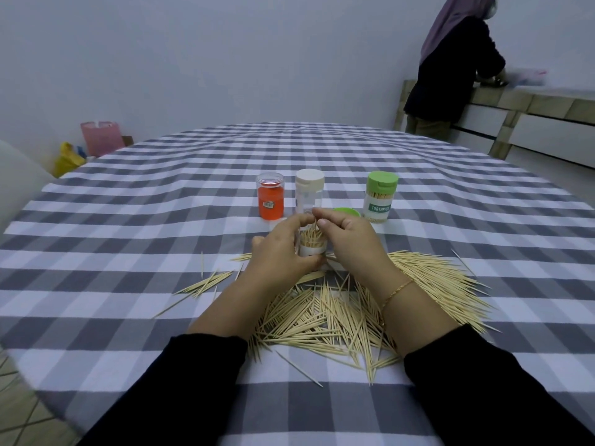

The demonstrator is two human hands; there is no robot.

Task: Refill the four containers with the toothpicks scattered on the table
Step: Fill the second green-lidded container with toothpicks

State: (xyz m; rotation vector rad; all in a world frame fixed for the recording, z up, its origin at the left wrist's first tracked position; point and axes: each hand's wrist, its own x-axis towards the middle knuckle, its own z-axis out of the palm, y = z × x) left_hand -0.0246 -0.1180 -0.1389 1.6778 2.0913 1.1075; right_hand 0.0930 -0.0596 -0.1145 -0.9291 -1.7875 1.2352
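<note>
My left hand (279, 252) grips an open clear container (313, 246) that stands upright and is partly filled with toothpicks. My right hand (349, 241) pinches toothpicks at the container's mouth. A large pile of loose toothpicks (325, 320) lies on the checked tablecloth between and beside my forearms. Behind the hands stand an orange container (271, 199), a white-lidded clear container (309, 190) and a green-lidded container (380, 197) full of toothpicks. A loose green lid (347, 211) lies just behind my right hand.
The round table (135, 220) has a grey and white checked cloth. A smaller group of toothpicks (206, 283) lies to the left. Another person (450, 69) stands at a counter at the back right. Pink and yellow bags (96, 140) sit on the floor at the back left.
</note>
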